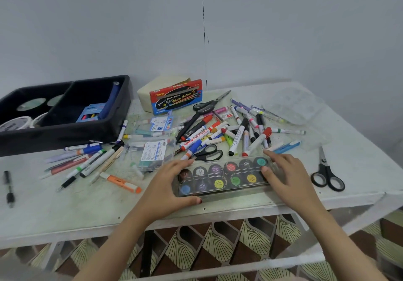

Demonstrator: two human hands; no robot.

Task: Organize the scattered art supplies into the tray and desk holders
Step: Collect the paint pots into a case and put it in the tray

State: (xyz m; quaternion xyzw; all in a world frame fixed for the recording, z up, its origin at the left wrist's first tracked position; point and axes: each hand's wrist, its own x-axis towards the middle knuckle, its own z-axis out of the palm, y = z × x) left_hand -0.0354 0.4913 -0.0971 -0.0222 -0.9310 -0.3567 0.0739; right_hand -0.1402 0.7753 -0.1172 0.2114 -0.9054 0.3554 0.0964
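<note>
A clear case of poster paint pots (pixel 222 177) lies near the table's front edge. My left hand (pixel 168 185) grips its left end, thumb on the near side and fingers on the far side. My right hand (pixel 283 176) holds the right end the same way. Behind the case sprawls a heap of markers and pens (pixel 231 132) with black scissors (pixel 205 108) among them. A black divided tray (pixel 65 126) sits at the back left, holding tape rolls, a crayon box and a blue pen.
More pens (pixel 87 163) and an orange highlighter (pixel 122 182) lie at left. Another pair of scissors (pixel 327 174) rests at right. A red watercolour box (pixel 176 97) leans on a cream block at the back. Clear plastic lids (pixel 294 104) lie back right.
</note>
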